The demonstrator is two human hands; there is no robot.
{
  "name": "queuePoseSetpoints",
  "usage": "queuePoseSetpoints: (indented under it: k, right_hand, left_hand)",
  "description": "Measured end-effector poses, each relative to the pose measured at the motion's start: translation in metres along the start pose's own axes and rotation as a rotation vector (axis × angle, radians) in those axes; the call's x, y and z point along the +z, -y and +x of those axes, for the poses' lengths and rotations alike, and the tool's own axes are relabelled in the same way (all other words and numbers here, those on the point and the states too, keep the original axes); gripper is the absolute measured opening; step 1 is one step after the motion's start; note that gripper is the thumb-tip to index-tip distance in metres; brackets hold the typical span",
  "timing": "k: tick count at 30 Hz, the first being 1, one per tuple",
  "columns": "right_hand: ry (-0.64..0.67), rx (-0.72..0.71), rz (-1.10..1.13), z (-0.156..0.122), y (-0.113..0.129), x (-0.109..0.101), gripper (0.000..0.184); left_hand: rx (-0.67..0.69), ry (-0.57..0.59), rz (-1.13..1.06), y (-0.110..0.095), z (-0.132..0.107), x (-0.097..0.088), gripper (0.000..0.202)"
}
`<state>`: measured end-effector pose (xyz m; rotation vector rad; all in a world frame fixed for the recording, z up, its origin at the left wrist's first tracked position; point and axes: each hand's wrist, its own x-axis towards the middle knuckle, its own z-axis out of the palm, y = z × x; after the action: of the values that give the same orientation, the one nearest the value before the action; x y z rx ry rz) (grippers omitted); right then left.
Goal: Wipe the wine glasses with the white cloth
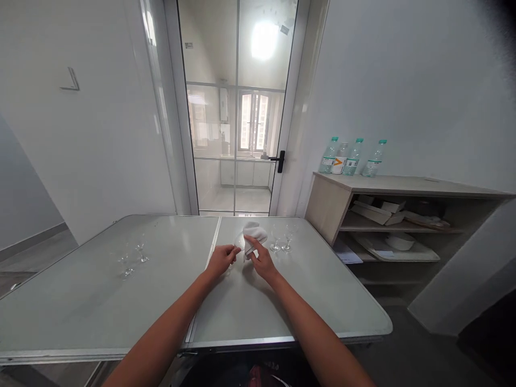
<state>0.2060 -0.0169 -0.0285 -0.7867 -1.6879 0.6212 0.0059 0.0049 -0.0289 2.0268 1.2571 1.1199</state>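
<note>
Over the middle of the grey folding table (100,301), my left hand (221,260) is closed around a small clear glass (239,244). My right hand (261,259) pinches a white cloth (255,232) that wraps over that glass. Two clear stemmed glasses (282,237) stand upright just right of my hands. Several more small stemmed glasses (133,258) stand on the left half of the table, well away from both hands.
A wooden shelf unit (403,185) stands to the right with several water bottles (350,157) on top and plates and boards inside. A glass door (236,107) with a black handle is behind the table. White walls flank it.
</note>
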Motion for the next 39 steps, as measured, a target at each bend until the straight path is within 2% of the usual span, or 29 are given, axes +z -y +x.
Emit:
queuePoseSetpoints:
  k: [3, 6, 8, 11, 14, 17, 22, 25, 27, 32, 35, 37, 39]
  right_hand:
    - [0.061, -0.07, -0.168, 0.0, -0.002, -0.001, 0.046]
    - [0.089, -0.013, -0.22, 0.003, -0.004, -0.001, 0.038]
    - [0.087, 0.1, -0.138, 0.005, -0.005, -0.001, 0.028]
    - [0.058, 0.29, 0.184, 0.009, -0.004, -0.003, 0.018]
    - [-0.019, 0.447, 0.578, 0.01, 0.001, -0.005, 0.02]
    - [-0.101, 0.53, 0.875, 0.009, 0.005, -0.001, 0.032]
    - [-0.115, 0.548, 1.062, 0.008, 0.002, 0.012, 0.041]
    - [-0.05, 0.552, 1.058, 0.007, 0.0, 0.018, 0.046]
    - [0.001, 0.56, 1.016, 0.004, 0.001, 0.021, 0.053]
    - [0.015, 0.5, 0.844, -0.003, -0.001, 0.031, 0.057]
    - [0.091, 0.475, 0.693, -0.006, -0.01, 0.039, 0.055]
    - [0.129, 0.459, 0.601, -0.006, -0.017, 0.043, 0.056]
    - [0.137, 0.43, 0.498, -0.005, -0.022, 0.042, 0.056]
  left_hand:
    - [0.091, 0.078, 0.207, -0.001, -0.004, 0.005, 0.052]
    - [0.244, 0.111, 0.407, 0.002, -0.007, 0.006, 0.047]
    - [0.35, 0.136, 0.454, 0.005, -0.008, 0.004, 0.043]
    - [0.42, 0.13, 0.427, 0.006, -0.009, 0.002, 0.039]
    - [0.344, 0.068, 0.33, 0.004, -0.007, 0.002, 0.04]
    - [0.224, 0.053, 0.133, 0.0, -0.005, 0.005, 0.041]
    - [0.04, 0.031, -0.207, -0.003, -0.002, 0.014, 0.04]
    - [-0.079, -0.02, -0.41, -0.002, 0.0, 0.019, 0.043]
    - [-0.11, -0.063, -0.487, 0.0, 0.001, 0.022, 0.046]
    - [-0.1, -0.243, -0.398, 0.006, 0.004, 0.024, 0.043]
    - [-0.114, -0.351, -0.39, 0.008, 0.006, 0.021, 0.057]
    - [-0.103, -0.31, -0.442, 0.008, 0.008, 0.017, 0.068]
    - [-0.082, -0.167, -0.557, 0.005, 0.008, 0.014, 0.072]
